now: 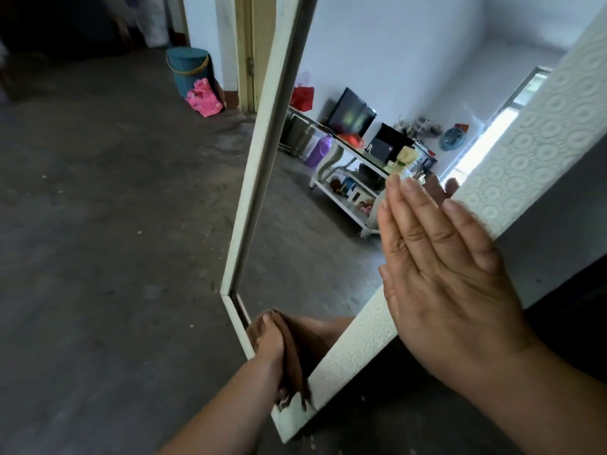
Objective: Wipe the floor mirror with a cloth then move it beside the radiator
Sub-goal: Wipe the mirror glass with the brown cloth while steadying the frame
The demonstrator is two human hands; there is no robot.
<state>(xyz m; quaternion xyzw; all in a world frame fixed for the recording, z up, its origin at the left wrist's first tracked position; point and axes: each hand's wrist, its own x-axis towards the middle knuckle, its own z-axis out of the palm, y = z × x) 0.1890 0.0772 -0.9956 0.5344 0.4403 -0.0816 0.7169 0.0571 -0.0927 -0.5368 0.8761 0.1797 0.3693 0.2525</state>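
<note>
Two hands, one cloth, one mirror

i see the floor mirror running from the top centre of the frame down to the bottom centre, its lower end on the floor. my right hand lies flat against the mirror's right frame edge, at the right of the picture. my left hand sits at the lower centre, pressing the cloth against the glass near the mirror's bottom corner. in the upper left, beyond the mirror, a bin stands on the floor beside a doorframe, with a crumpled bag just in front of it.
</note>
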